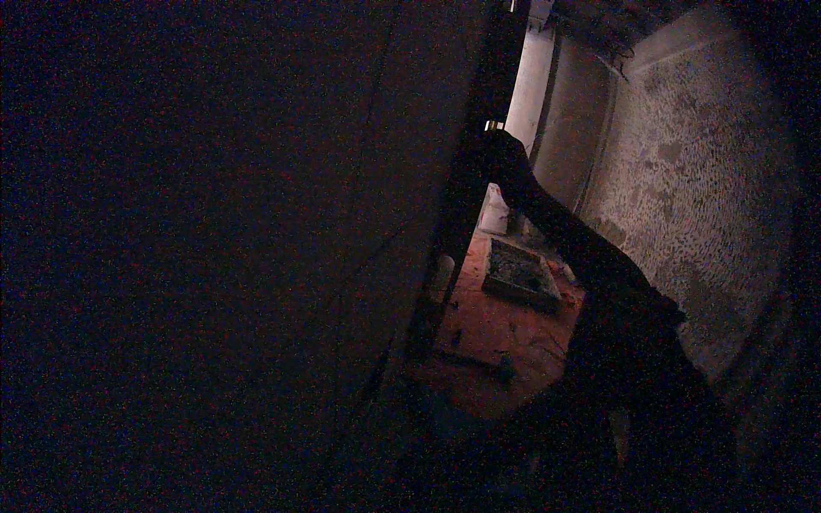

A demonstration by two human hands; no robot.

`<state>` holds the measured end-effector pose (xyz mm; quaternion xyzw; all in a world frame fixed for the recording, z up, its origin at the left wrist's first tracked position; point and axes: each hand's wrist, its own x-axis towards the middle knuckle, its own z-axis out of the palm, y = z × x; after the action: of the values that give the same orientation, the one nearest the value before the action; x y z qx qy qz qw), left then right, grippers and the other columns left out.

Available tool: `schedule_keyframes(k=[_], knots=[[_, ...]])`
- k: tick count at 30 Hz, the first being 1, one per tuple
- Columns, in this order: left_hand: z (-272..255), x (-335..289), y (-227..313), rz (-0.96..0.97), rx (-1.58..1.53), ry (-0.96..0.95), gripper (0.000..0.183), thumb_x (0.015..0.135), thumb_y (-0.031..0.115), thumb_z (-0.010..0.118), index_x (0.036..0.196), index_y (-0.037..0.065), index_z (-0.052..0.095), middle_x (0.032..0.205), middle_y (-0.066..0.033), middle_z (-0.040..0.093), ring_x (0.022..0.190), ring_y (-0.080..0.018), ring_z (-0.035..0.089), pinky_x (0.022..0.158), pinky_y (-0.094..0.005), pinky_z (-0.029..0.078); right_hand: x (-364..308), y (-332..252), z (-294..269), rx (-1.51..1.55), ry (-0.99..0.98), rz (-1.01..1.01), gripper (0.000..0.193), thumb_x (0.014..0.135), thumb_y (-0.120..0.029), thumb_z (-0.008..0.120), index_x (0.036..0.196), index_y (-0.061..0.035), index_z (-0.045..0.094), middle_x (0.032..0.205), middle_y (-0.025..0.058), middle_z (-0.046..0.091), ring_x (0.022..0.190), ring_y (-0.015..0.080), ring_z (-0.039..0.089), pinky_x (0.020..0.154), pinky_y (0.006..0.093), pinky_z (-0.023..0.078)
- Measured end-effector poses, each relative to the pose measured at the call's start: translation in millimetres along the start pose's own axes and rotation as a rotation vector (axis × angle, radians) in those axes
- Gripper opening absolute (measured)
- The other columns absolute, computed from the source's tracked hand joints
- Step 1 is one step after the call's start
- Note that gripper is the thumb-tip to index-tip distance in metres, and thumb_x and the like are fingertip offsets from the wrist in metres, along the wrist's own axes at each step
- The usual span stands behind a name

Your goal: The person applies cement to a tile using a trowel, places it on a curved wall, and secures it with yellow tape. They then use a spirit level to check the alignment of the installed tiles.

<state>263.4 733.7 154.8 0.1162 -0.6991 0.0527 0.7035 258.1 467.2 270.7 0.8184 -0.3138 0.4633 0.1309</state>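
Observation:
In deep shadow, my right arm reaches up from the lower right. My right hand (pixel 506 156) is a black outline at the edge of a dark door-like panel (pixel 368 171), which fills the left of the view. Just above the hand a small metal piece (pixel 493 126) catches the light on that edge. The fingers are lost in the dark, so whether they grip the edge does not show. My left hand cannot be seen.
Past the panel's edge lies a reddish floor (pixel 479 308) with a shallow dark tray or mat (pixel 519 272) on it. Behind that stands a pale object (pixel 494 210). A rough, patchy wall (pixel 693 171) rises on the right. Light enters through a bright gap (pixel 530 77) at the top.

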Motion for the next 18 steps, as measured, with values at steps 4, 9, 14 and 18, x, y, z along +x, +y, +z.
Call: schedule_keyframes(k=[4,9,14,18], knots=[[13.1,3.1,-1.3,-0.007,0.010,-0.045,0.043,0.085,0.009,0.057,0.127,0.004,0.053,0.103,-0.0145,0.055,0.092,-0.0282,0.059,0.086,-0.0442,0.042,-5.2,8.0,-1.7,0.682,-0.052,0.306,0.024,0.085,-0.010,0.070,0.108,-0.0070,0.063,0.088,0.0027,0.067,0.076,0.0149,0.066,0.060,0.0300,0.052],[6.1,2.0,-0.1,0.041,0.015,0.100,0.020,0.084,0.009,0.054,0.103,0.013,0.058,0.085,-0.0086,0.053,0.076,-0.0278,0.059,0.071,-0.0393,0.046,10.5,14.1,-8.7,0.524,0.009,0.127,0.015,0.091,-0.012,0.063,0.102,-0.0025,0.064,0.086,0.0066,0.068,0.078,0.0192,0.068,0.065,0.0311,0.057],[-13.1,-0.1,-7.9,0.020,0.018,0.119,0.020,0.083,0.009,0.055,0.102,0.013,0.058,0.084,-0.0084,0.054,0.077,-0.0279,0.060,0.073,-0.0399,0.046,26.0,27.5,-24.4,0.712,-0.109,0.048,0.022,0.094,-0.010,0.062,0.113,0.0001,0.064,0.097,0.0082,0.071,0.083,0.0179,0.068,0.072,0.0298,0.058],[-22.8,-2.7,-5.5,0.017,0.022,0.117,0.020,0.083,0.009,0.056,0.102,0.013,0.058,0.084,-0.0081,0.054,0.077,-0.0279,0.061,0.074,-0.0404,0.046,23.0,23.3,-18.3,0.648,-0.067,0.048,0.025,0.094,-0.009,0.062,0.118,-0.0003,0.063,0.102,0.0084,0.070,0.087,0.0170,0.068,0.073,0.0290,0.058]])
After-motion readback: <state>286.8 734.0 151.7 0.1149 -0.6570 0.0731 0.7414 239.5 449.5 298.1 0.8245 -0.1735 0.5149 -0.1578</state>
